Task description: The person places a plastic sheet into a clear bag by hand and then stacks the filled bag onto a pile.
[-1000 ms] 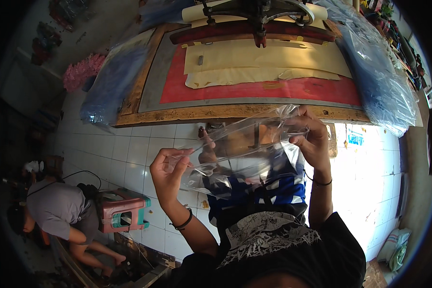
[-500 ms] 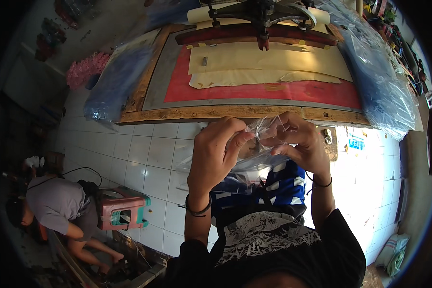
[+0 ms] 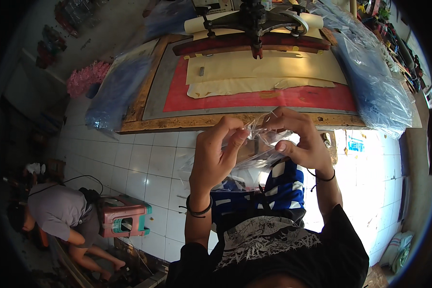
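Crumpled clear plastic film (image 3: 254, 132) is gathered between my two hands, just in front of the table's near edge. My left hand (image 3: 218, 151) pinches the gathered plastic between thumb and bent index finger. On the other side, my right hand (image 3: 300, 139) has its fingers curled at the plastic's upper end, with the thumb standing off from them. Whether a thin tie runs through the gather is too fine to make out. The lower part of the plastic (image 3: 247, 170) hangs loosely below my hands, over my blue and white patterned shorts.
A wood-framed table (image 3: 216, 124) holds a red sheet (image 3: 225, 100) and yellowish paper (image 3: 273, 72) under a dark metal press (image 3: 254, 41). Bluish plastic stacks (image 3: 386, 91) lie at both sides. At left, another person (image 3: 62, 209) bends beside a pink and green stool (image 3: 125, 216).
My right thumb has moved away from its curled fingers, widening the gap. The plastic between my hands is drawn into a tighter gather. The view has tilted slightly.
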Motion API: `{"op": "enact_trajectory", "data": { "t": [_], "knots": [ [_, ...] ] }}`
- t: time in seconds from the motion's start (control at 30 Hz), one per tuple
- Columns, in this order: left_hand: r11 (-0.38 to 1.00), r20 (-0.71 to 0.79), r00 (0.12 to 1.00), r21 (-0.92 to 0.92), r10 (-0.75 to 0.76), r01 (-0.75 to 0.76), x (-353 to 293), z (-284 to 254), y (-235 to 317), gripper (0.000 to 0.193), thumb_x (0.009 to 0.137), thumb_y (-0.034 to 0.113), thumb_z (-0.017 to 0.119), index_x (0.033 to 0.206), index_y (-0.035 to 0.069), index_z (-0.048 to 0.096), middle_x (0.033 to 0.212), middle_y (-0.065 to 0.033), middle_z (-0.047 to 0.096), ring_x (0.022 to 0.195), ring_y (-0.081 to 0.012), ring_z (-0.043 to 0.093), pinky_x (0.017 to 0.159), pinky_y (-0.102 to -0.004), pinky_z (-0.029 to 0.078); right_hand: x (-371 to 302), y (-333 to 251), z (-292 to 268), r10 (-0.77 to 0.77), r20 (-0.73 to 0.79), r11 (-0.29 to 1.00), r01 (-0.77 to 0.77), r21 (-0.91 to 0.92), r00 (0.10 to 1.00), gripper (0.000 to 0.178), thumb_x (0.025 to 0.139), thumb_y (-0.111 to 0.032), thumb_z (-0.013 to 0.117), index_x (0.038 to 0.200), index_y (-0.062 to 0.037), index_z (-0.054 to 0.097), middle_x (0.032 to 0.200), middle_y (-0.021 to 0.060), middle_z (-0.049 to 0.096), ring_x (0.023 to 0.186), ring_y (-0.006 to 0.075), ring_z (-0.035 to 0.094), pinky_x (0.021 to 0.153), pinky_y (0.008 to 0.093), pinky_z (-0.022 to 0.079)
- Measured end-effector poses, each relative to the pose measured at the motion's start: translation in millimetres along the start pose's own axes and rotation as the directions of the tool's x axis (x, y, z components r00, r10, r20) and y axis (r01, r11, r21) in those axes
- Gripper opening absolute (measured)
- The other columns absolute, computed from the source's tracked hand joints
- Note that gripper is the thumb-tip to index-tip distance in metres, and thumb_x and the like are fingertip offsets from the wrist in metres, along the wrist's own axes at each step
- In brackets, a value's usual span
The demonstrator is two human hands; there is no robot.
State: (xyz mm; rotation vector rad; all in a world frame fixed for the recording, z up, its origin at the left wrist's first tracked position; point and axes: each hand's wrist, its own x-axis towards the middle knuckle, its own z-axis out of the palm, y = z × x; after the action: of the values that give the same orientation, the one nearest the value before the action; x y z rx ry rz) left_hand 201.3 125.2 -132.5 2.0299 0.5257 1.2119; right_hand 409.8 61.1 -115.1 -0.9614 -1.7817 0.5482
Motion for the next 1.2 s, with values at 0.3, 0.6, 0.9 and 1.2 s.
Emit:
{"op": "enact_trajectory", "data": {
  "t": [0.3,0.6,0.9,1.2],
  "knots": [
    [0.987,0.026,0.997,0.146,0.069,-0.072,15,5,9,0.017,0.093,0.018,0.068,0.098,0.004,0.061,0.075,-0.0076,0.067,0.060,-0.0164,0.065,0.053,-0.0273,0.045,3,-8,4,-0.007,-0.083,0.993,-0.003,-0.120,0.997,0.014,0.084,-0.013,0.075,0.095,-0.0027,0.074,0.082,0.0103,0.061,0.075,0.0219,0.061,0.067,0.0348,0.048],
    [0.991,0.003,0.996,0.099,0.095,-0.094,20,8,8,0.007,0.095,0.008,0.063,0.098,0.002,0.060,0.082,-0.0085,0.070,0.066,-0.0177,0.068,0.058,-0.0273,0.049,4,-3,10,0.153,-0.175,0.987,-0.160,-0.024,0.973,0.022,0.082,-0.018,0.079,0.084,0.0005,0.066,0.072,0.0052,0.061,0.059,0.0162,0.054,0.056,0.0300,0.042],
    [0.990,-0.055,0.996,-0.120,0.067,-0.073,29,15,10,0.024,0.092,0.019,0.071,0.104,0.001,0.061,0.084,-0.0125,0.071,0.075,-0.0180,0.071,0.065,-0.0297,0.053,2,12,0,0.185,-0.135,0.980,-0.173,0.093,0.973,0.034,0.080,-0.020,0.083,0.075,-0.0014,0.055,0.064,0.0011,0.051,0.061,0.0055,0.048,0.055,0.0247,0.039],
    [0.966,0.329,0.908,0.093,-0.258,0.240,31,2,10,0.038,0.085,0.026,0.077,0.108,-0.003,0.066,0.077,-0.0153,0.070,0.072,-0.0199,0.072,0.064,-0.0302,0.052,8,18,-4,0.210,-0.009,0.956,-0.204,0.212,0.978,0.045,0.081,-0.017,0.082,0.068,-0.0063,0.041,0.062,-0.0026,0.047,0.062,0.0022,0.047,0.053,0.0235,0.039]
  ]
}}
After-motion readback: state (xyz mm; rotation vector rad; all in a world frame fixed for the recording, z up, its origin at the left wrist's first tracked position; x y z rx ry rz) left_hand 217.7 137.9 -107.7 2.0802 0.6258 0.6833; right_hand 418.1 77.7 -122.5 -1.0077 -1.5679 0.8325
